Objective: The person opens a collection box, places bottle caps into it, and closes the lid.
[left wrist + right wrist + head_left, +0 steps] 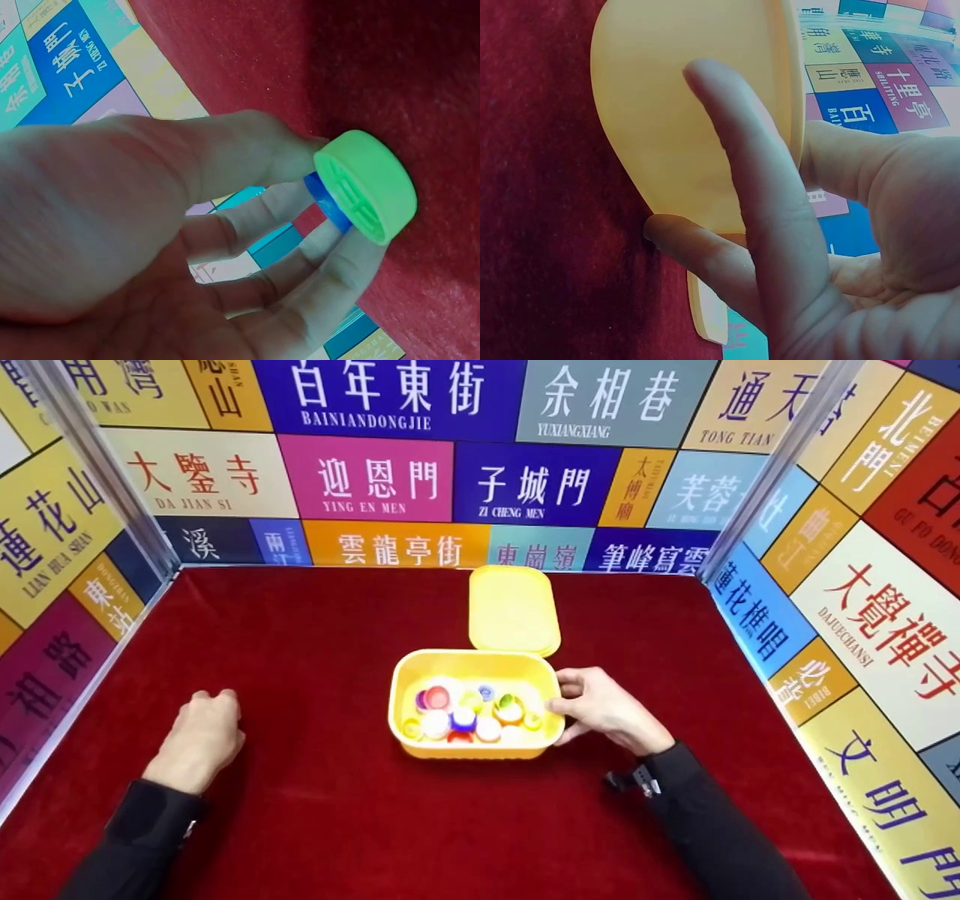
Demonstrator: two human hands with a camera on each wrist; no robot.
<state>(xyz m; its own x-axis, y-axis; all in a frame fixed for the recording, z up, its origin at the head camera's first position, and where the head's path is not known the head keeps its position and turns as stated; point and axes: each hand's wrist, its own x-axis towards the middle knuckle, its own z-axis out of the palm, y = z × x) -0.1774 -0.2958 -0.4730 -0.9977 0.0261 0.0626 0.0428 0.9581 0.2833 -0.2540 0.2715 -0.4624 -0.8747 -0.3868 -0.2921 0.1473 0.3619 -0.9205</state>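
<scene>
My left hand (199,742) is over the left part of the table, back side up. In the left wrist view its thumb and fingers pinch a bright green plastic bottle cap (375,180) with a smaller blue cap (328,204) against it; the head view hides both. At the centre stands an open yellow plastic box (471,751) with several colourful bottle caps (463,720) inside. My right hand (607,709) grips the box's right end, thumb at the rim and fingers spread on the outer wall, as the right wrist view also shows.
Behind the box, toward the back wall, a yellow lid (514,611) lies flat on the dark red cloth (315,825). Panels with printed place names (364,480) enclose the table at the back and both sides.
</scene>
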